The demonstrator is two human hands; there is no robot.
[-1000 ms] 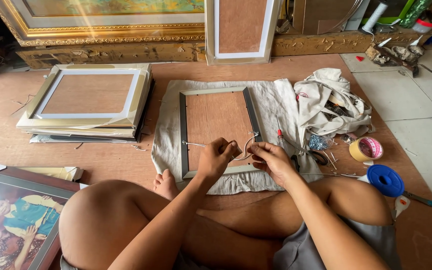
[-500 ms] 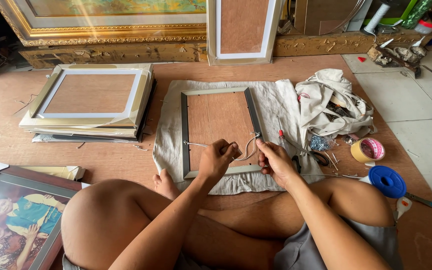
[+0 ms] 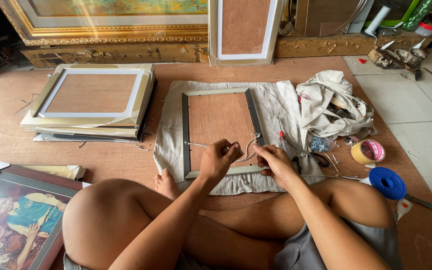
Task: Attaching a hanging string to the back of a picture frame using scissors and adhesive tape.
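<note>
Where wire (image 3: 246, 150) blurs | left hand (image 3: 218, 160), right hand (image 3: 271, 161): fingers pinching it | frame (image 3: 219, 131) underneath

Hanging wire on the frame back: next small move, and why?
Probably draw the wire taut toward the right rail. It sags in a loose loop between left hand and right hand, though already fixed at the left rail of the frame.

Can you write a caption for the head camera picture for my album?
Both hands, left hand and right hand, pinch a thin wire across the back of a face-down picture frame on cloth.
</note>
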